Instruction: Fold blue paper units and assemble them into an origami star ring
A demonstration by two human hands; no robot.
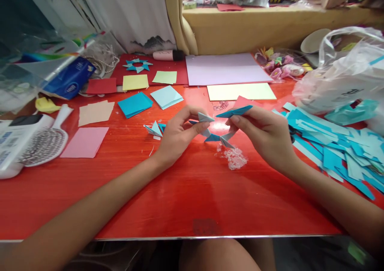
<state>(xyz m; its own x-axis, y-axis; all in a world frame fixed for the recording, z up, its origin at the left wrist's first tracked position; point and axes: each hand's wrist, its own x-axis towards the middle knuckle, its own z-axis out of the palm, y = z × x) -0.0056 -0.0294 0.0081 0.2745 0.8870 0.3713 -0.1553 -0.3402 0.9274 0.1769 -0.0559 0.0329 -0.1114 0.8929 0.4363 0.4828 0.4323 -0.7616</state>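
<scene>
On the glossy red tabletop (180, 199), beside a heap of blue paper offcuts (330, 155), the left hand (177, 137) and right hand (267, 137) each pinched the folded blue-and-grey paper chain (211, 137) between thumb and fingertips.

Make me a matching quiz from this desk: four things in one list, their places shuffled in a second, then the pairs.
1 hairbrush
2 finished star
3 blue paper scraps
4 folded paper chain

A between left hand and right hand
B at the back, on dark red sheet
C right side of table
D left edge, beside pink sheet

Pairs: 1-D, 2-B, 3-C, 4-A
</scene>
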